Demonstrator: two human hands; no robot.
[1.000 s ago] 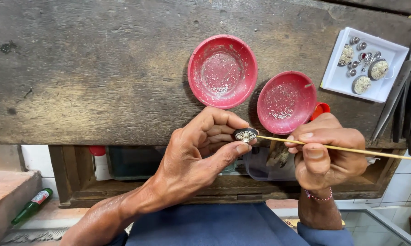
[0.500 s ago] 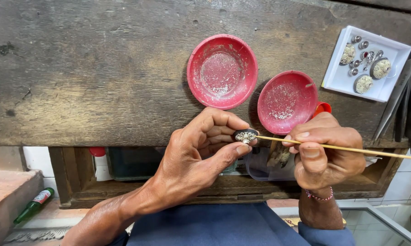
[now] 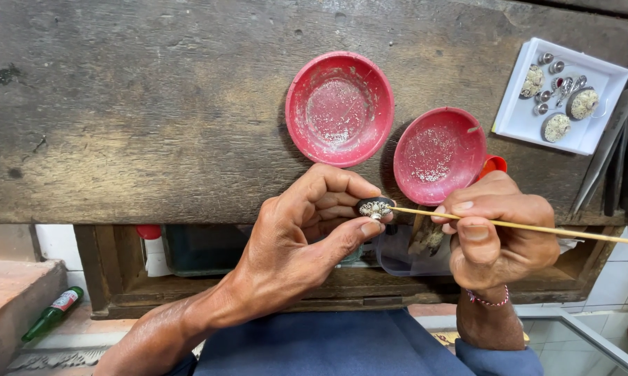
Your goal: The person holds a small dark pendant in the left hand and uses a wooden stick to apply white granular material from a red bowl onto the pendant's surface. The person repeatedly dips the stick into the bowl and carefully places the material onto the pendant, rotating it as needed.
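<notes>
Behind hands: two red dishes [image 3: 339, 108], white tray [image 3: 519, 118], metal tools [image 3: 609, 139].

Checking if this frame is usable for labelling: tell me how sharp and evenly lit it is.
Head view: even, soft light, no glare; the left hand, the stick and the red bowls are sharp; faint shadows lie beside the bowls; the bench edges bow slightly from the wide lens.
</notes>
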